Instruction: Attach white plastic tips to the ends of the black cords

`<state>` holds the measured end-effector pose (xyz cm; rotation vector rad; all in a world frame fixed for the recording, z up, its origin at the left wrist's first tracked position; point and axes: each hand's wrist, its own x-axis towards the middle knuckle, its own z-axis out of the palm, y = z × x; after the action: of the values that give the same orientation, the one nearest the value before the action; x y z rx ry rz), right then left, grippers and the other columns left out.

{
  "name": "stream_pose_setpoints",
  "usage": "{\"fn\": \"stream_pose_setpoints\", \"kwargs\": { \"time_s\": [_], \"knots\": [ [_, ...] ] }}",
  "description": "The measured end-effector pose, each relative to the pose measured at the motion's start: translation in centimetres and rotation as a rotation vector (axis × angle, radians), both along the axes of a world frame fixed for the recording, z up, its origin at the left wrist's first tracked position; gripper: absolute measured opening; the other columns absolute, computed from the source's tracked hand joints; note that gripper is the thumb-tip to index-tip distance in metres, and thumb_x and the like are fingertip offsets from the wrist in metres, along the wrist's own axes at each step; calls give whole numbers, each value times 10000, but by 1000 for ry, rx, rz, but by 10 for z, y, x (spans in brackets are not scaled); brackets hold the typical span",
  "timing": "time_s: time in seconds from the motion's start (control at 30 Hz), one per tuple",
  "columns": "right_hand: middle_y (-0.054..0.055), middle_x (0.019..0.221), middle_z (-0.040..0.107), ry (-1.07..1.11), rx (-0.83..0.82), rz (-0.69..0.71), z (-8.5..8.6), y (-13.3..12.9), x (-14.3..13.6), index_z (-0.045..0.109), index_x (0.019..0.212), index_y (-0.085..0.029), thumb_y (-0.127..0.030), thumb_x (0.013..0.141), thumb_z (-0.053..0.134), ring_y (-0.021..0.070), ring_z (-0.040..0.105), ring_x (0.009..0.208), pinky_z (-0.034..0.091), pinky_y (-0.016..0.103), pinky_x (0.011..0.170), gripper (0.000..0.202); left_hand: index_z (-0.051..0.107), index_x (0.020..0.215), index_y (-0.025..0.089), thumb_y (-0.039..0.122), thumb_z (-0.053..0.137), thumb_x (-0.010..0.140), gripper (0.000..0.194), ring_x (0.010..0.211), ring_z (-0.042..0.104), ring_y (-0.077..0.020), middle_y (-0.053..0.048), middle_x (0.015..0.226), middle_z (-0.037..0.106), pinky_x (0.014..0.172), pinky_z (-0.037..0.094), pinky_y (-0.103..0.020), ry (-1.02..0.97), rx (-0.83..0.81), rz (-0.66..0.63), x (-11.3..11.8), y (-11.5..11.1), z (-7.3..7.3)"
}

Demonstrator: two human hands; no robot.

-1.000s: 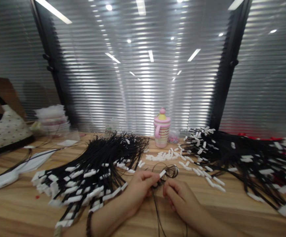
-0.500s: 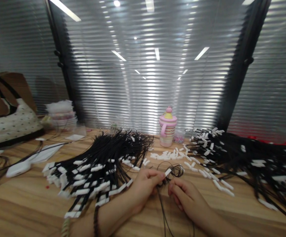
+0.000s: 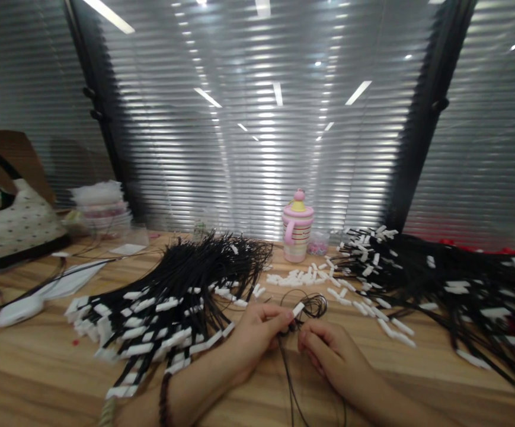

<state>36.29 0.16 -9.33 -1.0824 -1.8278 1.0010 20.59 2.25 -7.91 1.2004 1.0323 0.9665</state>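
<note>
My left hand is closed, its thumb and fingers pinching a thin black cord beside a small white tag. Just to its right, my right hand has its fingers curled together near the cord; what is between its fingertips is too small to make out. Loose black loops lie behind the two hands, and cord ends hang down toward the front edge of the view. A large bundle of black cords with white tags spreads to the left of my hands.
Another tagged bundle of black cords lies at the right. Loose white tags are scattered behind my hands. A pink lidded cup stands beside a small bead container. At the left are stacked containers, a white case and a dotted bag.
The whole view has shifted slightly, so things appear a little farther left. Both hands keep nearly the same pose and place beside the cord.
</note>
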Motion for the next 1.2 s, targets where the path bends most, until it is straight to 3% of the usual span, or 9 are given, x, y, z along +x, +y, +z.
{"fn": "stream_pose_setpoints", "kwargs": {
  "time_s": [0.2,0.33,0.57,0.73,1.03,1.2],
  "knots": [
    [-29,546,408,-13,42,18,1,-1,0,524,687,-140,-263,835,385,74,360,487,285,177,473,238,649,695,116,398,653,646,286,500,368,-33,8,595,512,438,208,-161,-23,-7,-2,0,1,0],
    [-1,588,488,-24,101,-22,4,-1,-2,547,673,-133,-244,816,402,100,459,578,337,183,526,232,645,698,112,404,642,654,295,495,364,-34,5,594,512,438,210,-161,-15,0,-8,0,0,-1],
    [2,566,509,121,-137,-104,3,0,-3,529,706,-125,-394,790,470,83,461,400,324,182,383,288,643,726,116,436,624,662,327,474,320,-30,21,575,472,429,190,-167,22,36,46,1,-2,-2],
    [-11,559,492,208,-73,-118,3,3,-2,551,750,-120,-337,743,549,89,484,458,367,181,432,217,650,732,123,442,630,653,330,499,326,-36,23,582,467,447,185,-169,47,37,74,2,-4,1],
    [-29,525,451,180,-113,-100,5,0,-2,494,683,-126,-296,774,482,71,456,430,324,170,415,194,672,713,139,426,633,658,295,527,349,-40,27,580,492,484,205,-173,57,57,42,3,-6,6],
    [-8,588,490,150,-55,-112,2,-1,-2,522,729,-125,-297,778,496,80,469,473,340,175,434,180,676,705,128,398,635,657,278,550,385,-52,12,595,524,509,239,-175,68,75,83,5,-6,5]
  ]
}}
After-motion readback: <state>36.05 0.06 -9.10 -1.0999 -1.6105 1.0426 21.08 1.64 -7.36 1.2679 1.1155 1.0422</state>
